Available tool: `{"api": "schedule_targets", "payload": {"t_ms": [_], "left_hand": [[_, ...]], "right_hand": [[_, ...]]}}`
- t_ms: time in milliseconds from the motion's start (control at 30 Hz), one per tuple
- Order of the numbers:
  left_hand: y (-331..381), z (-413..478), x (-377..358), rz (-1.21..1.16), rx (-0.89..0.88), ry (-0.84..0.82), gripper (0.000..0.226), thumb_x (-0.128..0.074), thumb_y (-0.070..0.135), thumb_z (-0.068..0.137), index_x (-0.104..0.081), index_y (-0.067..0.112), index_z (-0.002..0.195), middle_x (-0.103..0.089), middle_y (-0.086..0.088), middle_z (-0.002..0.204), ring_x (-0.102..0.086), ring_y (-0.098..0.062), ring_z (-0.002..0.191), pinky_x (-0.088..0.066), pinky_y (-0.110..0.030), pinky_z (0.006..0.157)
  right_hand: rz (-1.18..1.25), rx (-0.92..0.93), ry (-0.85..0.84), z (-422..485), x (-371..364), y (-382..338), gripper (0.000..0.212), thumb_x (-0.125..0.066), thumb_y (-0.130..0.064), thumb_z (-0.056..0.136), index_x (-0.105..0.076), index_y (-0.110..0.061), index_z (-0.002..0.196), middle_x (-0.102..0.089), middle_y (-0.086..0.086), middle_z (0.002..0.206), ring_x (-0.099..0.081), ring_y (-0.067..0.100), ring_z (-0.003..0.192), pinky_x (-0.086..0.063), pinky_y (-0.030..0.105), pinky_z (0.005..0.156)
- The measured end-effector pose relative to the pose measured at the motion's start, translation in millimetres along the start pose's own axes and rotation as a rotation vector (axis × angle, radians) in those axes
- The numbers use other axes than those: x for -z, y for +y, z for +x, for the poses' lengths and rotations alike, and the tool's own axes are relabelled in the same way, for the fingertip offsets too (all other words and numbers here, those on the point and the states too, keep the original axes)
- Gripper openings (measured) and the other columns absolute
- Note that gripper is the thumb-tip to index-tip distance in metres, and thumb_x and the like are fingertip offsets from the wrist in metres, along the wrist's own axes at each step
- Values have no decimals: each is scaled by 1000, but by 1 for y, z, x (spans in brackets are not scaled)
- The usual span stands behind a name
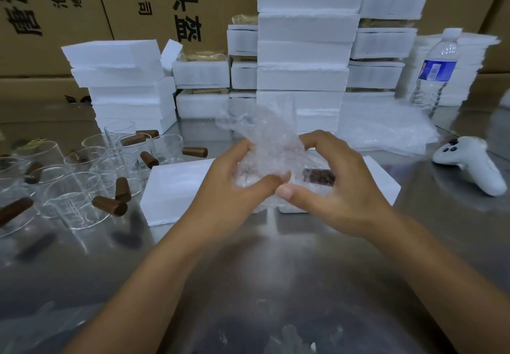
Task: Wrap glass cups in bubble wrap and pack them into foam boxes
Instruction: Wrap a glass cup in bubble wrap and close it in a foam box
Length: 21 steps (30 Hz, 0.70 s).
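We hold the clear bubble-wrap bundle [269, 144] between both hands, just above the low white foam box [386, 179] that lies before us on the shiny steel surface [276, 271]. The left hand [237, 179] curls round the bundle's left side and the right hand [342, 188] round its right. The fingers [317, 137] wrap over the far side, while both thumbs meet and pinch the wrap at the near side. Any glass inside is hidden by the bubbles, so we cannot tell its long axis; the loose end of the wrap stands up and away from us. The box lies straight below, so we judge the coming move to be a short way down, with neither hand nearer. A dark brown cork stopper [318, 177] shows through wrap under the right palm, lying left to right; whether it sits in the box we cannot tell. Bare clear glass cups [74, 202] and loose brown stoppers [110, 205] crowd the left, well apart. A white game controller [469, 166], a plastic water bottle [436, 75] and tall stacks of white foam boxes [303, 50] stand beyond, none in the way
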<state>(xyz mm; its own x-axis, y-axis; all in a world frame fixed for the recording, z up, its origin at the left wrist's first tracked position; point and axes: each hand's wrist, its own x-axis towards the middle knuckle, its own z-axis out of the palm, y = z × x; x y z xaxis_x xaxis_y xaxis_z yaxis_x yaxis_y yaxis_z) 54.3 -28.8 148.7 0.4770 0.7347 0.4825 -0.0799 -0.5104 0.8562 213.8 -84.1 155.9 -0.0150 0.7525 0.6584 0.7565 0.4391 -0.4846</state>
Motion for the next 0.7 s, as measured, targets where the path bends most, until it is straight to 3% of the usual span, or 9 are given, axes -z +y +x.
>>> {"api": "schedule_targets", "payload": {"t_ms": [133,233,333,433,500,567,700], "left_hand": [[-3,-2,-3,65,-10,4,36,-76,39,68,-64,40,102,-68,13,105,-64,2,95,-46,-7,71],[-3,-4,-4,70,-23,-18,50,-77,40,68,-55,39,113,-63,18,111,-62,0,100,-49,-11,73],[-1,-5,-5,70,-67,-49,64,-77,38,68,-43,43,122,-56,24,114,-58,-3,110,-51,-16,79],[1,-6,-6,121,-133,-66,73,-77,30,72,-34,54,126,-49,31,118,-54,-1,115,-51,-16,84],[3,-7,-6,208,-192,-76,68,-74,35,74,-33,61,122,-41,38,126,-43,9,121,-40,-4,88],[3,-8,-5,289,-213,-87,56,-70,39,76,-39,61,118,-44,32,128,-42,11,120,-32,2,86],[1,-8,-7,349,-186,-81,40,-70,38,75,-50,53,107,-50,23,118,-47,9,112,-35,0,83]], "right_hand": [[46,13,166,3,-4,-1,40,-55,-49,79,-66,-11,80,-62,-4,77,-55,13,79,-43,30,75],[188,-142,182,4,-6,-2,30,-58,-47,79,-67,-19,71,-63,-2,77,-60,14,81,-46,29,75],[314,-293,183,6,-6,-2,40,-56,-43,77,-65,-5,72,-64,9,75,-60,20,73,-45,32,70],[424,-393,163,9,-4,1,19,-63,-37,68,-59,-19,75,-63,3,76,-56,12,64,-42,23,59],[523,-496,93,10,-1,5,36,-65,-32,61,-57,-25,95,-64,3,95,-61,10,68,-42,16,50],[573,-542,-12,10,3,9,46,-65,-28,60,-59,-26,105,-67,2,101,-67,13,79,-49,22,59],[617,-458,-44,10,7,8,27,-69,-11,71,-66,-18,97,-72,1,91,-69,19,88,-52,35,73]]}}
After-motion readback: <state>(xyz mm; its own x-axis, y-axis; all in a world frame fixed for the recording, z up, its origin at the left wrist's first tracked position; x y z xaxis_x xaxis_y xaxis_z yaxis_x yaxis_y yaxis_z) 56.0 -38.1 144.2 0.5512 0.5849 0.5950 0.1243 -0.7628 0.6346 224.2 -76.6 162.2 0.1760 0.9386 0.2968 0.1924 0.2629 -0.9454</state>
